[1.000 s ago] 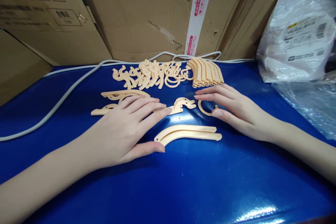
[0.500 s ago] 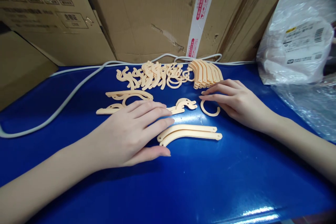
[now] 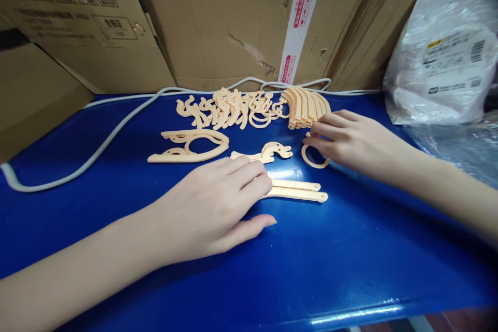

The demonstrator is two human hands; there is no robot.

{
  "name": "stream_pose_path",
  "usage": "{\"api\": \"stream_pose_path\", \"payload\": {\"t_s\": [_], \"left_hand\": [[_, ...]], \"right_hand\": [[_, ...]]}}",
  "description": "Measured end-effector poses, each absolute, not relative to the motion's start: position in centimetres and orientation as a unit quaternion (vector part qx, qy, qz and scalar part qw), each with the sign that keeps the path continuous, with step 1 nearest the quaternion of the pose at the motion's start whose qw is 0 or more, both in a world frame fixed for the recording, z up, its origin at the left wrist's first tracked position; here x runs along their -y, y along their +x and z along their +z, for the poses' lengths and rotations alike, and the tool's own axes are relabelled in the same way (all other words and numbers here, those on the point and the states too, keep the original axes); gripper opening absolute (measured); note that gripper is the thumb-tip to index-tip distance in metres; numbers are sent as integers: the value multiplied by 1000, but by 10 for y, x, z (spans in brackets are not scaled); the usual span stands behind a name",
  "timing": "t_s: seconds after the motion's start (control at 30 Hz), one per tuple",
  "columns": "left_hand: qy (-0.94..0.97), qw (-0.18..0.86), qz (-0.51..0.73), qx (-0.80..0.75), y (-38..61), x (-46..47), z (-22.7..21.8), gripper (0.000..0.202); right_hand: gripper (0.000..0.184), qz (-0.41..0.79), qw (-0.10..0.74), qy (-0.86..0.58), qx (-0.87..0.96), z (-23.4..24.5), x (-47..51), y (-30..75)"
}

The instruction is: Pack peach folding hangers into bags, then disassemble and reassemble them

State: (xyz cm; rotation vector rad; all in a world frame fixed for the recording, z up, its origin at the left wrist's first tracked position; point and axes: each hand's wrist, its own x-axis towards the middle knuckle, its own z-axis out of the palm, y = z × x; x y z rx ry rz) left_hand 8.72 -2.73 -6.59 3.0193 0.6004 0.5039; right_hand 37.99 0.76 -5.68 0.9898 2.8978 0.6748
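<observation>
My left hand (image 3: pixel 221 205) reaches over two long curved plastic hanger arms (image 3: pixel 298 190), its fingers bent down over their left ends and its thumb held apart. Those covered ends are hidden. Behind its fingers lie small S-curved hanger pieces (image 3: pixel 272 151). My right hand (image 3: pixel 336 137) has its fingers bent together at the upper edge of a round hanger hook (image 3: pixel 314 165); the fingertips' grip is partly hidden. Left of the middle lies a folded hanger (image 3: pixel 187 155) made of joined cream-coloured parts.
A heap of curved hook pieces (image 3: pixel 229 109) and a fanned stack of hanger arms (image 3: pixel 305 106) lie at the back of the blue table (image 3: pixel 311 270). A white cable (image 3: pixel 116 132) runs along the left and back. Cardboard boxes (image 3: pixel 225 21) stand behind, and a plastic bag (image 3: pixel 439 62) at right.
My left hand has moved right and toward me, onto the left ends of the two hanger arms, uncovering the folded hanger. My right fingers have curled in at the round hook. The view shifted slightly.
</observation>
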Motion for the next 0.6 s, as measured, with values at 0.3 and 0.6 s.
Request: {"api": "stream_pose_path", "payload": {"t_s": [0.3, 0.6], "left_hand": [[968, -104, 117, -193, 109, 34, -66, 11], [968, -67, 159, -181, 116, 28, -82, 16]], "right_hand": [[27, 180, -49, 306, -934, -39, -1, 373], [8, -327, -404, 358, -776, -71, 18, 331]]}}
